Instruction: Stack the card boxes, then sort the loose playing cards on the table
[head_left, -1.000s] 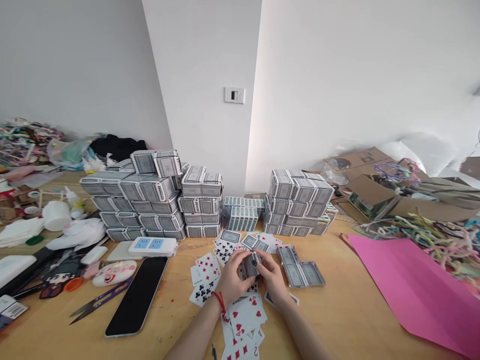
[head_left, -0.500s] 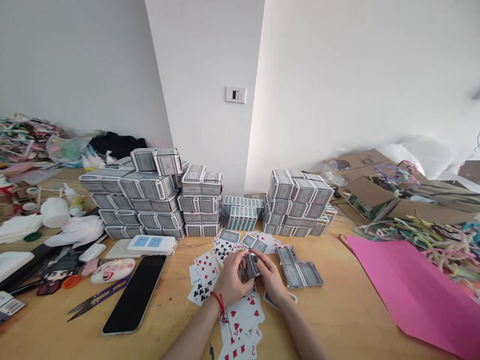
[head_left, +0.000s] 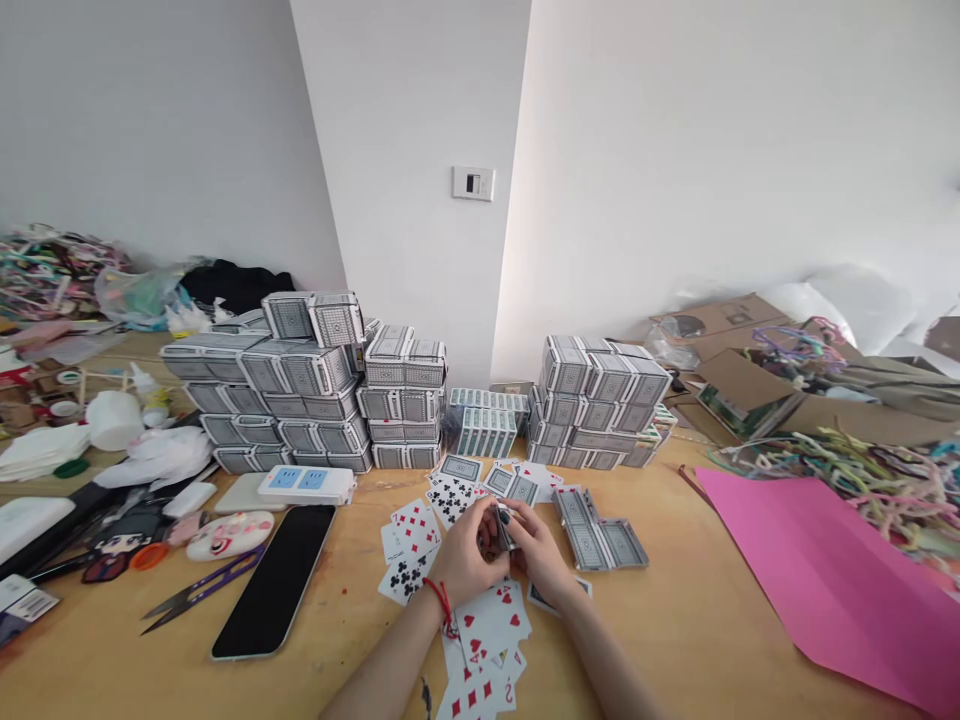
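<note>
Both hands meet over the wooden table, holding a small folded playing-card piece (head_left: 504, 530) with a grey patterned back. My left hand (head_left: 466, 548), a red cord at its wrist, has its fingers curled round one side. My right hand (head_left: 534, 548) pinches the other side, and a dark nail shows. Fingers hide much of the piece. Loose playing cards (head_left: 491, 625) lie face up beneath and around the hands. Right of them rests an L-shaped assembly of folded cards (head_left: 598, 535), touched by neither hand.
Stacked card-covered blocks stand behind on the left (head_left: 300, 385) and right (head_left: 600, 400), with small card boxes (head_left: 484, 425) between. A black phone (head_left: 277, 580), thread snips (head_left: 199, 590) and a power strip (head_left: 307, 484) lie left. Pink paper (head_left: 825, 580) and yarn (head_left: 855, 500) are at right.
The folded card piece has turned between my fingers, so less of its patterned face shows. Both hands stay in nearly the same place, and the view has shifted slightly.
</note>
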